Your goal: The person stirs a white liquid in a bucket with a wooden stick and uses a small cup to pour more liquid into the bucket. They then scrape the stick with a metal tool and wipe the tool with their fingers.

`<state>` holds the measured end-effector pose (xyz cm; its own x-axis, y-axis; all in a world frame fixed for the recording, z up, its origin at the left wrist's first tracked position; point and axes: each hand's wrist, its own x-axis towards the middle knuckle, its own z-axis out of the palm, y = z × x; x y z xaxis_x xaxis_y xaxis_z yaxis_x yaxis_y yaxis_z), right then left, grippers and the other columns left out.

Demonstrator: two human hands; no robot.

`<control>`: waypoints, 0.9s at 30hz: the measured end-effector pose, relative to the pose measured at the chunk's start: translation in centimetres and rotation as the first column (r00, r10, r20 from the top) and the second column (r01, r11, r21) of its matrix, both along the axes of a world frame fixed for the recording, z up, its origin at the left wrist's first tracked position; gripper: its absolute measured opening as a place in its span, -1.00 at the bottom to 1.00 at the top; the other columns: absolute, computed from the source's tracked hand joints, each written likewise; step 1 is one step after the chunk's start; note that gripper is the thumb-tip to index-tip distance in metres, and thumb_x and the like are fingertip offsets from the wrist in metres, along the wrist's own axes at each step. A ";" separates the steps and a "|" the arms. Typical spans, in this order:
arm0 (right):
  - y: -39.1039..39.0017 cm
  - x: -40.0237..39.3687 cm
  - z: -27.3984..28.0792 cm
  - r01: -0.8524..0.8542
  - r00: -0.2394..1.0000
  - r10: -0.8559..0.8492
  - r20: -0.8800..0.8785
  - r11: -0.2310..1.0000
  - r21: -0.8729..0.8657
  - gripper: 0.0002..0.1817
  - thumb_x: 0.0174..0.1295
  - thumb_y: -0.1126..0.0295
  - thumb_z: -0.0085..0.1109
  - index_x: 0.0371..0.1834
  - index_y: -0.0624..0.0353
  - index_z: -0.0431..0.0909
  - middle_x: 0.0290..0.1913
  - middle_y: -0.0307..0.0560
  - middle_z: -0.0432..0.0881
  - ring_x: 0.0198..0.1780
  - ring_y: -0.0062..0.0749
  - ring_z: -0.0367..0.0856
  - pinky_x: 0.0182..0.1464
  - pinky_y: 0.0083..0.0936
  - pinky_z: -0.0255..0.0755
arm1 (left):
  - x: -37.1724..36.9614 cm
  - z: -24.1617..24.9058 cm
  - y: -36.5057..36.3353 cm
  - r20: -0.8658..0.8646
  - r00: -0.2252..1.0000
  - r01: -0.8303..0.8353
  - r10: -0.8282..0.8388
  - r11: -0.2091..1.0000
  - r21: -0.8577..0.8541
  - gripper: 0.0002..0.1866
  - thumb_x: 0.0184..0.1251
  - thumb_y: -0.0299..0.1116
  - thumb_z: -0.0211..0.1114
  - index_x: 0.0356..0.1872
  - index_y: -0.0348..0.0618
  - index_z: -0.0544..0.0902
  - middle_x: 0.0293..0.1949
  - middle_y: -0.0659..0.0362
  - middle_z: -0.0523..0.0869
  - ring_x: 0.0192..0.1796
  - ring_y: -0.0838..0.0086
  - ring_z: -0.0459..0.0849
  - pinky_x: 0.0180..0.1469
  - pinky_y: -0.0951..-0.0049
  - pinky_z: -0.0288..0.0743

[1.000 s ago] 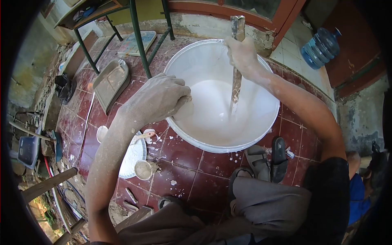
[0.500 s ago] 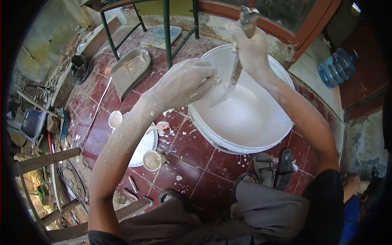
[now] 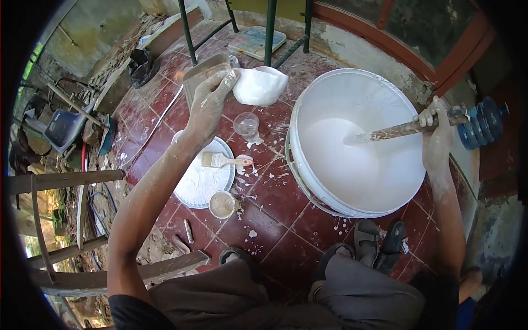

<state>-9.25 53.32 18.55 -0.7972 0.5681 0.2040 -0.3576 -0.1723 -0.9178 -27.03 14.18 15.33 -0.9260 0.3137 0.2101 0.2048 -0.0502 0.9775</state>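
A white, paint-coated cup (image 3: 260, 87) with a pinched, spout-like rim is gripped at its side by my left hand (image 3: 210, 102), raised above the floor left of the bucket. Below it stands a small clear plastic cup (image 3: 246, 126). My right hand (image 3: 435, 132) is closed around a paint-smeared wooden stick (image 3: 399, 131). The stick leans across the rim of a large white bucket (image 3: 308, 159), its lower end sunk in thick white paint (image 3: 352, 170).
A paintbrush (image 3: 224, 160) lies across a white-coated lid (image 3: 190, 192) on the red tiles. Beside it stands a small paint-stained cup (image 3: 222, 204). A dustpan (image 3: 202, 70) and green table legs (image 3: 269, 38) are at the back; sandals (image 3: 379, 242) lie near my feet.
My left hand has moved from the bucket's rim up and left, with the white cup now plainly visible. My right hand has tilted the stick down to the right. The view has shifted.
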 end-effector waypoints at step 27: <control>1.0 0.5 -2.6 0.046 0.994 -0.063 0.090 0.984 0.172 -0.79 0.50 0.36 -0.01 -0.35 0.13 0.43 -0.49 -0.36 0.23 -0.43 -0.65 0.22 -0.12 -0.52 0.38 | 1.0 -20.1 -18.8 0.166 0.941 0.311 -0.294 0.559 -0.768 -0.87 0.24 -0.66 0.25 -0.21 -0.28 0.58 -0.21 0.04 0.69 -0.11 0.34 0.70 -0.02 0.37 0.64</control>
